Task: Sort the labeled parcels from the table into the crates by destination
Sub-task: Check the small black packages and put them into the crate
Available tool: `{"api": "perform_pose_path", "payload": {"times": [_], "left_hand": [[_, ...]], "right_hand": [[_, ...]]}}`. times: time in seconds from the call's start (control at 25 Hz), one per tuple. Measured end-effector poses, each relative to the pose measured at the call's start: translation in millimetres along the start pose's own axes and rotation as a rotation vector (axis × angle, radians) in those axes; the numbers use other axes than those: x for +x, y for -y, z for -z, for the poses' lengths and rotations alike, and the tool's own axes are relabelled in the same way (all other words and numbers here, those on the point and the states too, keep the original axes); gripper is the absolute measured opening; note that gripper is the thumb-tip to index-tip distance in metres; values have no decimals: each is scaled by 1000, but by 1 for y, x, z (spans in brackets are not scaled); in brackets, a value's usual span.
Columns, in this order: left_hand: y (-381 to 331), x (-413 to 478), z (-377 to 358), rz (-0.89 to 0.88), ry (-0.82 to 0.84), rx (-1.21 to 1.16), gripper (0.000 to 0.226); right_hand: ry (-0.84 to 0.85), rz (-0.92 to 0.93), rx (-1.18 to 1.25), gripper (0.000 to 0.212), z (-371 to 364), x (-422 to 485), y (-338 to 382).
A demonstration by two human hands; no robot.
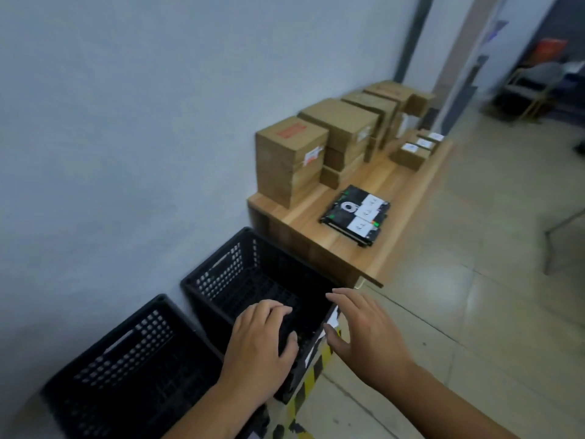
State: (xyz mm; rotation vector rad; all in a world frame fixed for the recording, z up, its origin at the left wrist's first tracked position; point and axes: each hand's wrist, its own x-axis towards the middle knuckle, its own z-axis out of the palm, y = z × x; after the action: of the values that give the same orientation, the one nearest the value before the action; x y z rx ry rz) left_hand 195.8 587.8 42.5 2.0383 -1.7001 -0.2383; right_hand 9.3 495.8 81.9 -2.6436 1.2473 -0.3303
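Hovering both hands over the crate (221,274) by the table's near end; looks like the drop-off step. Left hand (259,346) has fingers curled down over sth dark at the crate's front rim. Can't tell if it's gripping a parcel or just resting on the rim, too dark + blurred. Right hand (364,334) is spread, fingers straight, holding nothing, just beside the crate's front right corner, where a white label (332,320) sticks. Second crate (126,359) sits alongside, nearer the person.

Next move, prob.: reach to the table (335,248) for the flat black parcels (354,213) w/ white labels, stacked near its front edge, then read label and match crate. Small labelled boxes (414,150) sit at the far end. Big cardboard boxes (291,160) line the table's back edge, not in the way. Table's near front corner is close to the crate, so mind it when lifting. Yellow-black floor tape (311,375) runs past the crates.
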Motion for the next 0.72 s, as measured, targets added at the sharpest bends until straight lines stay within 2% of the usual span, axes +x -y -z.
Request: {"api": "perform_pose_path", "payload": {"times": [0.24,0.52,0.72], "left_hand": [[-90,78,-62,-68,27,34,41],[-198,160,-121,48,7,84,38],[-236,219,-157,73,20,111,37]], "right_hand": [[-36,-123,25,45,32,6,-129],[-19,-77,77,45,74,30,-281],[-2,-11,65,47,85,67,-352]]}}
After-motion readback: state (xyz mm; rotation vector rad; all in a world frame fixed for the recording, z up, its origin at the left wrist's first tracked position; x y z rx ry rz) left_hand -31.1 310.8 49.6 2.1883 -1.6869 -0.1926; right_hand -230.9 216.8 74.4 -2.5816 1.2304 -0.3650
